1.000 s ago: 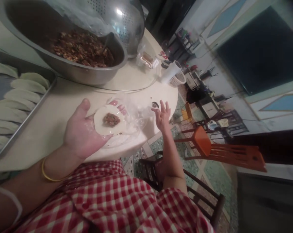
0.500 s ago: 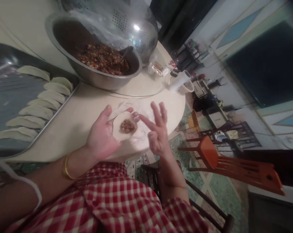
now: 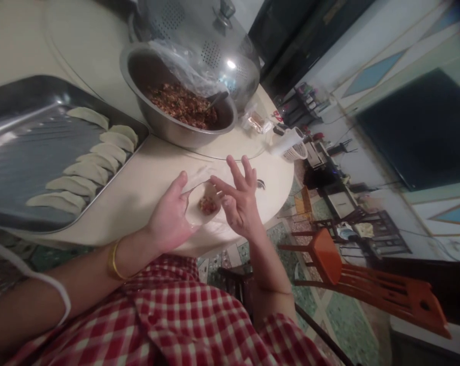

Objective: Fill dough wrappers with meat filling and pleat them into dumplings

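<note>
On my left hand [image 3: 171,216] rests a round dumpling wrapper [image 3: 194,206], its thumb up at the near side and the fingers beneath, mostly hidden. A small mound of meat filling [image 3: 207,204] sits on the wrapper toward the fingertips. My right hand [image 3: 242,203] is at the wrapper's right edge. Its index finger reaches onto the rim, the thumb is close by, and the other fingers are stretched up and apart. Beyond the hands stands a steel bowl [image 3: 169,129] of minced filling [image 3: 184,104] with a spoon handle [image 3: 217,99] sticking out.
To the left, a metal tray [image 3: 31,147] carries several folded dumplings [image 3: 87,172] in a row. A perforated steel lid [image 3: 233,76] and plastic film [image 3: 184,66] are behind the bowl. A white basket [image 3: 294,151] stands near the table's right edge; an orange chair [image 3: 325,256] is beyond.
My right index finger has moved along the wrapper's rim toward the far left side, and the thumb has come nearer the wrapper. The view has shifted, so bowl and tray appear further right.
</note>
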Available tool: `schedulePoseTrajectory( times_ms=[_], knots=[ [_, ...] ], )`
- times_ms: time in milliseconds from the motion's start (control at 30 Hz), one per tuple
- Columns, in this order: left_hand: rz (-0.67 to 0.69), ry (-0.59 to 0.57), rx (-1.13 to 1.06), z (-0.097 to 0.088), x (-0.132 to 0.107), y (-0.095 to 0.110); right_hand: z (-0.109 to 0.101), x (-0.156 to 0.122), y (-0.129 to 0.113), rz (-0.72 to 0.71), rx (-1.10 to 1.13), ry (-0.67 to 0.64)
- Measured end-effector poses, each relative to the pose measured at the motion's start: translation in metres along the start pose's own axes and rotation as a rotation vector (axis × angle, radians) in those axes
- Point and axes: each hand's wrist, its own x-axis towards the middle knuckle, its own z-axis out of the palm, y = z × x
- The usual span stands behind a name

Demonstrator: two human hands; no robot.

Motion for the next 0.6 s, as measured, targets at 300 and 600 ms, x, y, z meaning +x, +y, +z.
schedulePoseTrajectory(
  times_ms=[300, 600],
  knots=[
    [-0.016, -0.103, -0.031, -0.004, 0.002, 0.005, -0.001, -0.004, -0.03, -0.166, -0.024, -0.021],
    [0.008, -0.045, -0.069, 0.004, -0.002, 0.008, 0.011, -0.008, -0.041, -0.19, -0.1, 0.05]
  ],
)
